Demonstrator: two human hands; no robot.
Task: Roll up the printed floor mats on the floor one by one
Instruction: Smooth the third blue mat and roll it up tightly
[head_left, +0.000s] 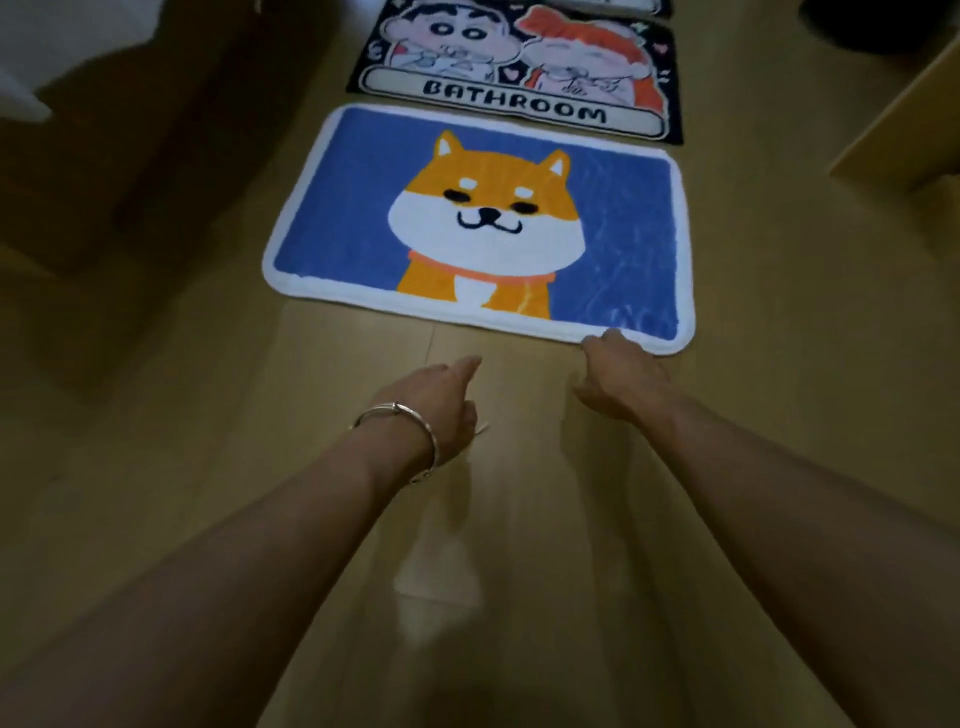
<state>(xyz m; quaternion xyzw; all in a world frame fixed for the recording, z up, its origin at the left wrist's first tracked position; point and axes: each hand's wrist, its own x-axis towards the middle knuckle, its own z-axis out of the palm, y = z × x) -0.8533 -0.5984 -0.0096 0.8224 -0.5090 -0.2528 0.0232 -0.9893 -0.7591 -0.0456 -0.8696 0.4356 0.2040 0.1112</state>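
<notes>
Finding: the dog mat (613, 218) lies flat on the floor (208, 415), directly ahead of your fingers, with its long axis running left to right, crosswise to your reach. Your right hand (621, 376) is the nearer one. Its fingers (612, 338) bend down onto the white border of the near long edge, close to the right-hand corner. They touch the border, but the back of the hand covers the tips, so I cannot tell whether they pinch the edge or merely rest on it. Your left hand (441, 402), the one with the bracelet (395, 408), stops short of the same edge, with bare floor between its fingers and the mat. One finger is stretched toward the mat and the others are loosely curled, holding nothing. Both forearms are extended forward and low, roughly parallel, palms down. Judgement: the roll is not yet begun, and it has to run away from your fingers, along the short axis. The left hand should reach the near edge well to the left of the right before either lifts, or the roll is likely to start skewed. The BATHROOM mat (514, 101) lies flat just beyond the far edge, also unrolled.
</notes>
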